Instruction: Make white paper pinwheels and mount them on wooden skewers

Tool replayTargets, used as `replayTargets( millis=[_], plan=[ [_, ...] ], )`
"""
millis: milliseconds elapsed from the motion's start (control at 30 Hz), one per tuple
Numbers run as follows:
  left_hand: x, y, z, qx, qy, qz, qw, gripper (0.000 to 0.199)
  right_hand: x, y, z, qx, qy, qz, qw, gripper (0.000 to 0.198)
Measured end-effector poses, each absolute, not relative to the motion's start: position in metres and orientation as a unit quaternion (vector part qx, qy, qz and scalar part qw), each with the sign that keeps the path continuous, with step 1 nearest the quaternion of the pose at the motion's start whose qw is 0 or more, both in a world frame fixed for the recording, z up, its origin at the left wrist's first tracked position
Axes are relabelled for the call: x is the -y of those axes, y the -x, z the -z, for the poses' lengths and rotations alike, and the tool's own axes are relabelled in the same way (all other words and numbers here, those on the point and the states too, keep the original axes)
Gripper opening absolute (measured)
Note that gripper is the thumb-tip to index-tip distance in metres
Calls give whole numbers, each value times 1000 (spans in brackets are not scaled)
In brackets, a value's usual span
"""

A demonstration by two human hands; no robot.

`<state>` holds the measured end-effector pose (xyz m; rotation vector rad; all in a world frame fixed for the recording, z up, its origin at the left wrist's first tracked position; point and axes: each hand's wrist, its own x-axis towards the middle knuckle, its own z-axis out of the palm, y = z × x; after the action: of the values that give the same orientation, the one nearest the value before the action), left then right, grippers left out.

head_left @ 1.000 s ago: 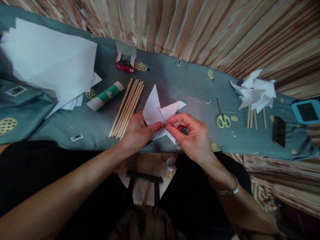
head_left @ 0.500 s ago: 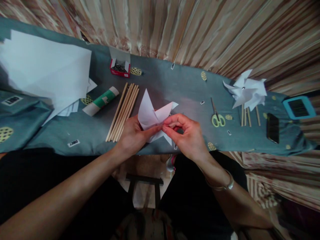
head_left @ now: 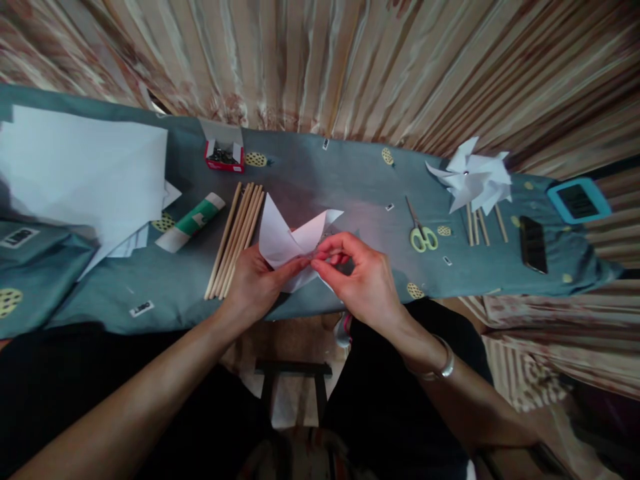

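Observation:
A white paper pinwheel point(head_left: 277, 237), its corners partly folded in, is held just above the near edge of the table. My left hand point(head_left: 256, 279) is closed around its left and lower side, thumb pressed near the middle. From the right, my right hand point(head_left: 367, 280) pinches the paper by that thumb; whether a small pin is between its fingertips, I cannot make out. The fingers hide the pinwheel's centre. Left of my left hand lie several wooden sticks point(head_left: 235, 241) side by side.
Behind the sticks stands a red box of pins point(head_left: 225, 167). A green-and-white tube point(head_left: 193, 222) and white paper sheets point(head_left: 90, 167) lie leftward. On the right are scissors point(head_left: 423, 238), finished pinwheels point(head_left: 473, 180) on sticks, a phone point(head_left: 533, 245) and a blue-framed device point(head_left: 579, 200).
The view has shifted, so the table's things appear further left. Both hands keep their hold on the pinwheel, which is turned slightly, with its right flap lying differently.

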<state>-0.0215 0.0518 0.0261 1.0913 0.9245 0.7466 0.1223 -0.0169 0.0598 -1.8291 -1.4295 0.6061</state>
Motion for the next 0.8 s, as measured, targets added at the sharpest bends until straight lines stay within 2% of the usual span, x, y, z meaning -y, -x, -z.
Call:
replayTargets(
  millis=[600,800],
  plan=[
    [-53,24,-22,-407,-483,-327,702,22,17,-123,-62,571,710,-210,356,11],
    [-56,24,-24,-439,-409,-341,723,23,15,-141,-59,528,714,-181,422,25]
  ],
)
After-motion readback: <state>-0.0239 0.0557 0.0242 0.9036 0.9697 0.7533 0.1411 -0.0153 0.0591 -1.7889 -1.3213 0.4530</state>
